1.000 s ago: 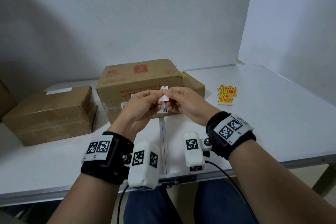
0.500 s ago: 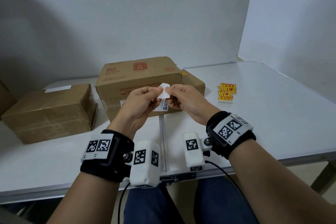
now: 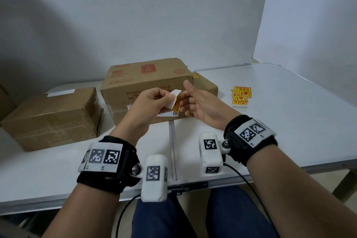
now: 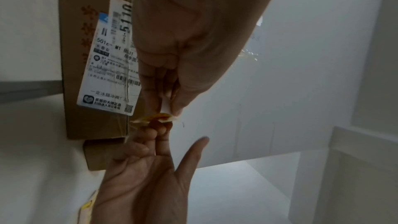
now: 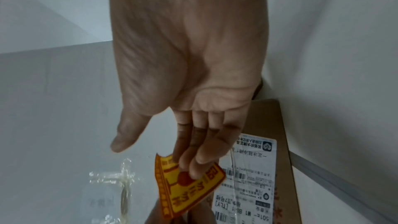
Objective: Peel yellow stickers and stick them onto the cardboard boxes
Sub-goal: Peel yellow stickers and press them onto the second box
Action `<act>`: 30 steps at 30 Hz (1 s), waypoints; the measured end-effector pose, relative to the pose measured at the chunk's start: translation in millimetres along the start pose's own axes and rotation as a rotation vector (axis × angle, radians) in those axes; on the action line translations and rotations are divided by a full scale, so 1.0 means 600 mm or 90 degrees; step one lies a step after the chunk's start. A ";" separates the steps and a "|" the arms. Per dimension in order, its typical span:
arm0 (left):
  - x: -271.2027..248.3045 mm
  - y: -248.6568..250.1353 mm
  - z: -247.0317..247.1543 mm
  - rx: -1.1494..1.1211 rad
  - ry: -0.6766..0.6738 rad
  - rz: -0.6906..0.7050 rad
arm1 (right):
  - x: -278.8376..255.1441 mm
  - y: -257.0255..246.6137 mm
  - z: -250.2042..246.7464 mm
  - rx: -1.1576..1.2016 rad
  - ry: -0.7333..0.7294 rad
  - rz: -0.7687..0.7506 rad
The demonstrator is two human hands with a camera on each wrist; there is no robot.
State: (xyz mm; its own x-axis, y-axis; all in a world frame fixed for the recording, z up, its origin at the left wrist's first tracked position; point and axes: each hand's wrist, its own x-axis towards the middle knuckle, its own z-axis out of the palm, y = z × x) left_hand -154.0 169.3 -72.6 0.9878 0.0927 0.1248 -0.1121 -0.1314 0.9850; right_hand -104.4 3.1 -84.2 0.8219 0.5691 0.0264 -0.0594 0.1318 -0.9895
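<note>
Separation has begun: where both hands pinched one closed white slip half a second ago, the left hand (image 3: 152, 100) now pinches the backing (image 3: 173, 100) while the right hand (image 3: 201, 104), thumb spread, lifts the yellow sticker (image 5: 189, 183) on its fingertips (image 5: 193, 169). Sticker hangs above the worktop (image 3: 289, 121) before the large cardboard box (image 3: 146, 79), long axis near vertical, printed face toward the right palm; pressing on comes next.
</note>
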 end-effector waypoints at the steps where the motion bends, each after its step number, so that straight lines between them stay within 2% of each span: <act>1: -0.002 0.001 0.001 0.018 -0.004 0.002 | 0.000 0.000 0.002 -0.030 -0.004 -0.007; 4: -0.001 0.002 -0.001 0.046 -0.030 -0.020 | 0.000 0.002 0.005 -0.087 -0.003 -0.018; 11: 0.003 0.006 -0.002 -0.027 -0.051 -0.085 | -0.008 -0.003 0.009 -0.086 -0.029 -0.014; 15: 0.004 -0.001 -0.004 -0.090 -0.020 -0.101 | -0.011 -0.004 0.014 -0.079 -0.019 -0.038; 23: 0.006 -0.009 -0.001 -0.174 0.077 -0.085 | -0.004 0.004 0.019 -0.052 0.052 -0.075; 30: 0.007 -0.017 0.007 -0.241 0.127 -0.070 | -0.002 0.006 0.021 -0.061 0.084 -0.088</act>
State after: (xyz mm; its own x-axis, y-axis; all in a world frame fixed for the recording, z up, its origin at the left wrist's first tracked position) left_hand -148.4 166.9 -82.5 0.9601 0.2796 0.0001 -0.0751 0.2576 0.9633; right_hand -112.8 12.9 -86.0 0.8863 0.4383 0.1496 0.1072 0.1202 -0.9869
